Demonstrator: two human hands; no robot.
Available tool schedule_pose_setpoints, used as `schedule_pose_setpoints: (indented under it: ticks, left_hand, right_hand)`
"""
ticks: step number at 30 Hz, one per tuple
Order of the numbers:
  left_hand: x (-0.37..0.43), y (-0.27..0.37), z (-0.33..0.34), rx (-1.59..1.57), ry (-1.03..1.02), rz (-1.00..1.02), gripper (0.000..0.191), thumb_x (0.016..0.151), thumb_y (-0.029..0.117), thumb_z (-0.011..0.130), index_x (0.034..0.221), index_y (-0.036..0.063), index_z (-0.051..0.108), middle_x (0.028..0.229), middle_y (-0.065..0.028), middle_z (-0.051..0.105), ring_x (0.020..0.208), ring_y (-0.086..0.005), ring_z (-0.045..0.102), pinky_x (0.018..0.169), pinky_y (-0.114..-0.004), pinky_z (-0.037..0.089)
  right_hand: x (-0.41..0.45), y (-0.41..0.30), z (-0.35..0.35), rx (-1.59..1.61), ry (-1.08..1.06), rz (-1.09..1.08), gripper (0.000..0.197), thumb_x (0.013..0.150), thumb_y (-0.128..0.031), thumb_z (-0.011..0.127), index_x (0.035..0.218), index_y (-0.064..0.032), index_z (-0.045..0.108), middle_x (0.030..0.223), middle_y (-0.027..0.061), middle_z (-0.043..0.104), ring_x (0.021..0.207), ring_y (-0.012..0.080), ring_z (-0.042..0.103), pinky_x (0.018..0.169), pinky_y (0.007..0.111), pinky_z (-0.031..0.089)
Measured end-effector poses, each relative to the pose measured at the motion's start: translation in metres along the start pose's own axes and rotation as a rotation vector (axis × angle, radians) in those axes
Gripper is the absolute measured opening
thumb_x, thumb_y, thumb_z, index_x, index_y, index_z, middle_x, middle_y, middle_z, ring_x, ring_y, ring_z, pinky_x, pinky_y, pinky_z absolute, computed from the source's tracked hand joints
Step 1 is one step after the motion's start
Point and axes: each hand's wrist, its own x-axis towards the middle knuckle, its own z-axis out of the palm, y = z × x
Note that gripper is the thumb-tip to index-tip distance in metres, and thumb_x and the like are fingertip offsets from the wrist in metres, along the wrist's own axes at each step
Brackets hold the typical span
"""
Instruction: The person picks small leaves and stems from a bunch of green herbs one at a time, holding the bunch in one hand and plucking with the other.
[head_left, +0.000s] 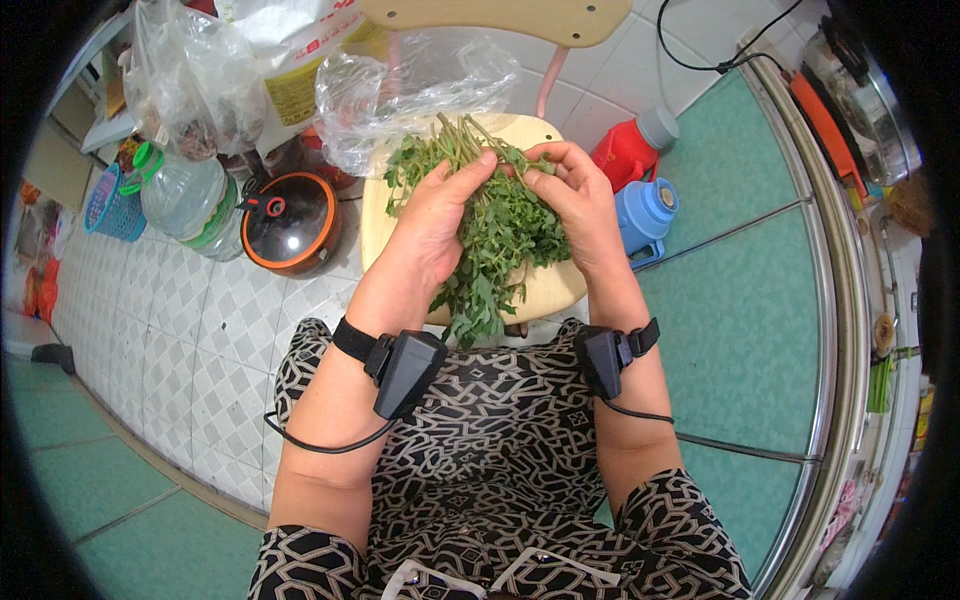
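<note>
A bunch of leafy green herbs lies over the wooden seat of a chair, stems towards the backrest and leaves towards my lap. My left hand is closed around the bunch near its stems, thumb on top. With thumb and fingers, my right hand pinches a leafy sprig at the right side of the stems. Crumpled clear plastic rests at the back of the seat, beyond the stem ends. Each of my forearms bears a black strapped device with a cable.
Left of the chair stand a lidded pot, a large water bottle and a blue basket. A red flask and a blue flask stand close by on the right, beside green cabinet panels.
</note>
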Motion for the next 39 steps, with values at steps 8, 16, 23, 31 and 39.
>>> schedule_pose_setpoints:
  ticks: [8, 16, 23, 31, 39]
  left_hand:
    - [-0.002, 0.002, 0.002, -0.014, 0.011, -0.020, 0.021, 0.086, 0.020, 0.065, 0.103, 0.0084, 0.059, 0.098, -0.0030, 0.064, 0.087, -0.0142, 0.062, 0.076, -0.030, 0.052]
    - [-0.001, -0.001, 0.003, 0.005, 0.037, 0.015, 0.029, 0.084, 0.019, 0.067, 0.106, 0.0044, 0.056, 0.097, -0.0065, 0.063, 0.084, -0.0165, 0.062, 0.074, -0.031, 0.052]
    - [0.004, 0.021, -0.003, -0.076, 0.091, 0.091, 0.025, 0.088, 0.020, 0.062, 0.103, 0.0023, 0.056, 0.098, -0.0110, 0.064, 0.085, -0.0212, 0.064, 0.075, -0.034, 0.054]
    - [0.007, 0.038, -0.022, -0.172, 0.180, 0.175, 0.025, 0.091, 0.020, 0.057, 0.106, 0.0001, 0.058, 0.104, -0.0105, 0.063, 0.093, -0.0224, 0.062, 0.084, -0.038, 0.050]
    - [0.007, 0.034, -0.021, -0.168, 0.145, 0.123, 0.026, 0.090, 0.022, 0.059, 0.107, 0.0023, 0.059, 0.105, -0.0094, 0.063, 0.096, -0.0232, 0.061, 0.089, -0.038, 0.048]
  right_hand:
    - [0.000, 0.006, 0.000, -0.262, -0.028, -0.066, 0.013, 0.079, -0.007, 0.067, 0.090, -0.0026, 0.062, 0.075, -0.0044, 0.052, 0.070, 0.0044, 0.045, 0.063, 0.018, 0.037]
    - [0.000, 0.007, -0.003, -0.292, -0.111, -0.063, 0.016, 0.080, -0.010, 0.067, 0.094, -0.0020, 0.063, 0.084, -0.0020, 0.060, 0.077, 0.0056, 0.051, 0.071, 0.020, 0.042]
    - [0.010, 0.004, -0.031, -0.180, 0.159, -0.061, 0.022, 0.085, -0.019, 0.062, 0.101, -0.0046, 0.064, 0.091, -0.0005, 0.063, 0.079, 0.0072, 0.054, 0.071, 0.021, 0.040]
    - [0.024, 0.049, -0.073, -0.478, 0.138, 0.176, 0.018, 0.080, -0.013, 0.065, 0.094, -0.0014, 0.064, 0.079, 0.0002, 0.061, 0.068, 0.0068, 0.052, 0.060, 0.022, 0.042]
    - [0.025, 0.065, -0.069, -0.629, 0.073, 0.154, 0.018, 0.071, -0.012, 0.068, 0.084, 0.0008, 0.066, 0.074, 0.0088, 0.066, 0.069, 0.0149, 0.060, 0.065, 0.028, 0.048]
